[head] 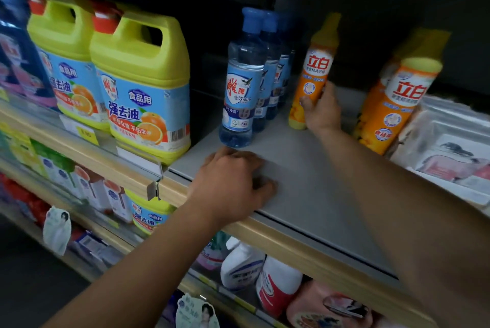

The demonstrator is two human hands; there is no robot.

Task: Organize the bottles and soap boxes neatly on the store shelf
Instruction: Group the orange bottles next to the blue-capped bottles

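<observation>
Nearest the camera, 2 bare forearms reach up and in from the 6 and 4 o'clock edges of the frame toward the grey shelf [305, 181]. Left hand [233, 181]: palm down on the shelf board just behind its wooden front lip, wrist bent over the edge, fingers loosely curled with tips resting on the board, holding nothing. It sits at 6 o'clock of the front clear blue bottle [242, 88], near its base; whether the fingertips touch the bottle I cannot tell. That bottle stands upright and heads a row of at least 3 like bottles running back toward 12 o'clock. Right hand [322, 112]: arm extended deeper, at 1 o'clock of the left hand, fingers wrapped round the lower body of an orange bottle with yellow cap [315, 73], thumb on its near side. The bottle is tilted, top leaning toward 1 o'clock, base on or very near the shelf, just beside the blue row at its 3 o'clock. At 3 o'clock of this hand, well apart, more orange bottles [397, 99] lean in a blurred group, with clear plastic packs [450, 147] beside them. At 9 o'clock of the blue row stand 2 yellow jugs [143, 94] with red caps. Lower shelves [132, 237] hold assorted bottles, too blurred to read.
</observation>
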